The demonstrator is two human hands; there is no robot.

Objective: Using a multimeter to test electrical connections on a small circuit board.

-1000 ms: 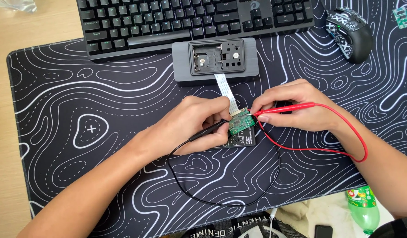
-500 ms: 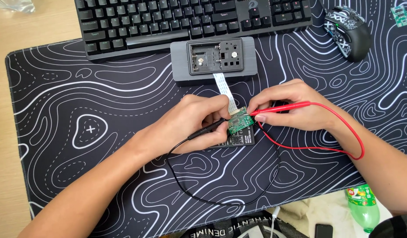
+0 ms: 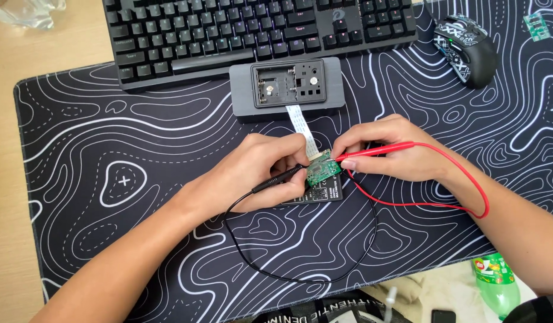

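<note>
Centre of frame: my left hand [image 3: 261, 173] fingers pinch the black probe [image 3: 282, 178], my right hand [image 3: 390, 149] fingers pinch the red probe [image 3: 378, 151]. Both tips touch the green circuit board [image 3: 323, 170] on the black mat [image 3: 109, 179], below the grey case [image 3: 286, 88].

keyboard [image 3: 258, 30] behind case [image 3: 286, 87] — mouse [image 3: 467, 43] right

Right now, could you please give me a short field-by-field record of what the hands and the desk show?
left hand: holds black probe, tip at green circuit board
right hand: holds red probe, tip on the board
board link: white ribbon cable runs to grey open device
surface: black patterned desk mat
nearby: keyboard, mouse, green bottle
</note>
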